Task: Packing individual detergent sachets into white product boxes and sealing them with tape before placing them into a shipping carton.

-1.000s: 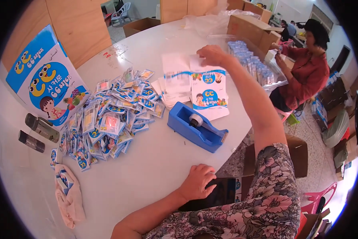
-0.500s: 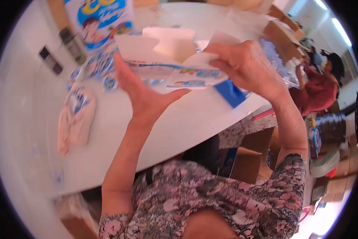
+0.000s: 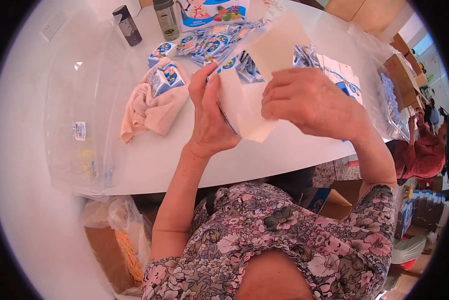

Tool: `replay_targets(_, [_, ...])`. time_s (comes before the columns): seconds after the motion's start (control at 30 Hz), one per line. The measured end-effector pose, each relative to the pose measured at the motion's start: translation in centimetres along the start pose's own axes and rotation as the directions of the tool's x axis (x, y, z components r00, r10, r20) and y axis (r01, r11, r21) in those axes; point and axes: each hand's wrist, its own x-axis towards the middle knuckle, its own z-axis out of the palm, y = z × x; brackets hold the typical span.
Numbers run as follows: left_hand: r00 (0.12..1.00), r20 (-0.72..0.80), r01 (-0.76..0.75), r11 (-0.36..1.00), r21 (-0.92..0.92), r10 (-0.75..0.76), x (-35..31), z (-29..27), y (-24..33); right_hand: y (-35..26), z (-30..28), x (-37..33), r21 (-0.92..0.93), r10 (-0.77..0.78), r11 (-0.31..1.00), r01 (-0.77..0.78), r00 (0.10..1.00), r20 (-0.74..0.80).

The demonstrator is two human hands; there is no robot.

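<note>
Over the white table I hold a small white paperboard carton with blue print outside and its flaps standing up. My left hand is closed around its left side, thumb and fingers along the wall. At the carton's right side, my right hand has its fingers curled against a flap, hiding part of it. Beyond the carton lies a heap of small blue-and-white wrapped packets. A pink cloth rests left of my left hand, with a few packets on top.
Flat white-and-blue cartons lie right of my right hand. A clear plastic bin stands left. Two bottles and a printed box are at the back. A person in red works at the far right.
The view has shifted, so the table's left side and the cloth show more fully. The carton has tipped upright, its open inside now toward me. My left hand has closed on its side.
</note>
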Motion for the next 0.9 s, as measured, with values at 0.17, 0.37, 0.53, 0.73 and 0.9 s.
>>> replay_targets(0.17, [0.885,0.351,0.373,0.917,-0.144,-0.305,-5.6,-0.5,-1.9,1.3,4.6,-0.4,0.248,0.173,0.936,-0.249,0.941,0.291])
replay_targets(0.37, [0.639,0.549,0.737,0.635,-0.232,-0.54,-10.9,0.0,-2.8,4.0,12.1,-0.1,0.483,0.317,0.67,-0.564,0.806,0.5])
replay_targets(0.53, [0.678,0.48,0.679,0.724,-0.119,-0.557,-11.3,0.2,-2.8,1.5,14.5,-1.6,0.051,0.388,0.92,-0.388,0.922,0.004])
replay_targets(0.73, [0.768,0.322,0.617,0.774,-0.144,-0.553,-12.0,0.8,-1.7,-3.1,16.6,-4.4,-0.061,0.308,0.945,-0.322,0.936,-0.169])
replay_targets(0.9, [0.933,0.303,0.143,0.972,0.187,-0.195,-10.0,-1.5,1.3,-2.2,17.8,-4.7,0.019,0.348,0.937,-0.35,0.919,-0.184])
